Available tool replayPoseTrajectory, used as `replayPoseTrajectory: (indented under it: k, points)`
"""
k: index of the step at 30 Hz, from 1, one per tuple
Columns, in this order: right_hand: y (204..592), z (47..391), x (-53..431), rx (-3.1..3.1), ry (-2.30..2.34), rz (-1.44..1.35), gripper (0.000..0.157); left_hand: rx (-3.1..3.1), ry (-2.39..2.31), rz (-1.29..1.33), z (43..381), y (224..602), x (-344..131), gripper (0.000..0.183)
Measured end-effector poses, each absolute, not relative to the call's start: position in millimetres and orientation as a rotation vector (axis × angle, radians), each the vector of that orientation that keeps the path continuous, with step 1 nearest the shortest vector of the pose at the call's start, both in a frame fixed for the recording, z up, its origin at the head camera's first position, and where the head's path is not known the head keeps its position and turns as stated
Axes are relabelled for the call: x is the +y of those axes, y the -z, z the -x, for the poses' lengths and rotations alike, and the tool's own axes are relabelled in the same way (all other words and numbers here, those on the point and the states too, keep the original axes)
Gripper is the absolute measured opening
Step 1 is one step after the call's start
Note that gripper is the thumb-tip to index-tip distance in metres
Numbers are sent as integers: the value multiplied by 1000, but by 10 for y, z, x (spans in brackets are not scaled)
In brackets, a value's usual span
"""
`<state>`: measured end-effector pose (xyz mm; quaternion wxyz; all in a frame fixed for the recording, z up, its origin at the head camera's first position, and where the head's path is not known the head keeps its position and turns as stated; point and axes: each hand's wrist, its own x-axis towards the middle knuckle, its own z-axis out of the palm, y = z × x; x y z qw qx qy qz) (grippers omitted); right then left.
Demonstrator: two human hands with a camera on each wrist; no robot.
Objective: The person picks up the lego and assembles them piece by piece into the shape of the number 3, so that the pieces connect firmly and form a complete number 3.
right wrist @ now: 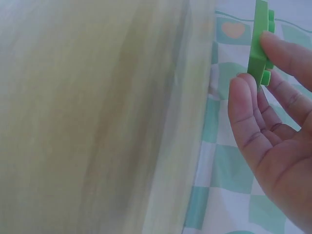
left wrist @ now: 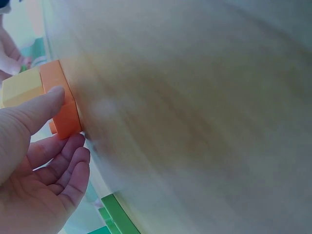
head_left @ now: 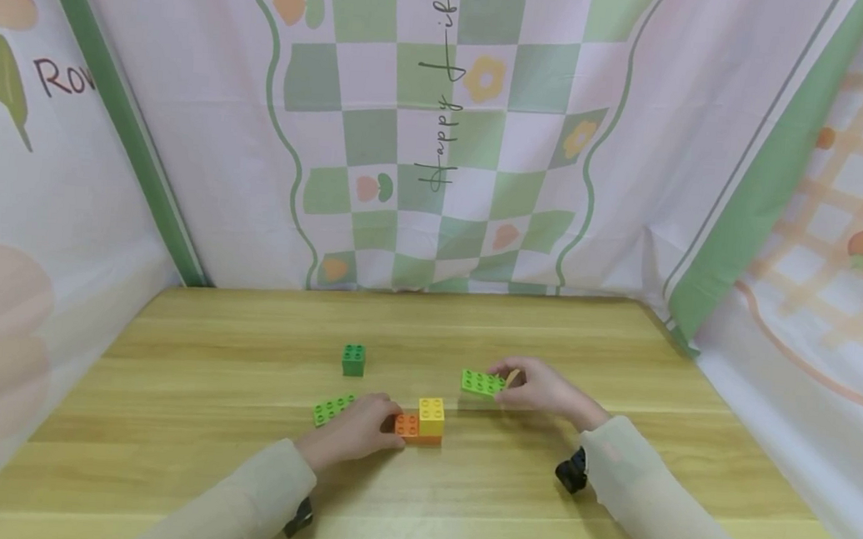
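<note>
In the head view my left hand grips the left end of an orange toy brick. A yellow four-stud brick sits upright on that brick's right end. The left wrist view shows the thumb on one side of the orange brick and curled fingers at its end. To the right, my right hand pinches the right end of a flat light green brick, studs up. Thumb and fingers hold this light green brick by its edges in the right wrist view.
A second light green brick lies just beyond my left hand, partly covered by it. Farther back stands a small dark green brick. The wooden table ends at a patterned cloth, with more cloth at both sides.
</note>
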<state>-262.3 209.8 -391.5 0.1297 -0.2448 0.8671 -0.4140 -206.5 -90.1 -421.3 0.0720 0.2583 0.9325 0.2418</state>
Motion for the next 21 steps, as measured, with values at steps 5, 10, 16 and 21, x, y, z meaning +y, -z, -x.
replayPoseTrajectory:
  k: [5,10,16,21]
  points:
    - [3865,2599,2072,2506,1235,750,38,2802,-727,-776,2069,4215,-901,40]
    - [3826,2580,2051,2511,1239,794,38,2805,-729,-780,2069,4218,-902,40]
    - [3783,2554,2010,2528,1217,835,37,2803,-730,-778,2065,4213,-897,40]
    - [3734,2524,1963,2553,1199,834,37,2803,-725,-779,2059,4199,-893,40]
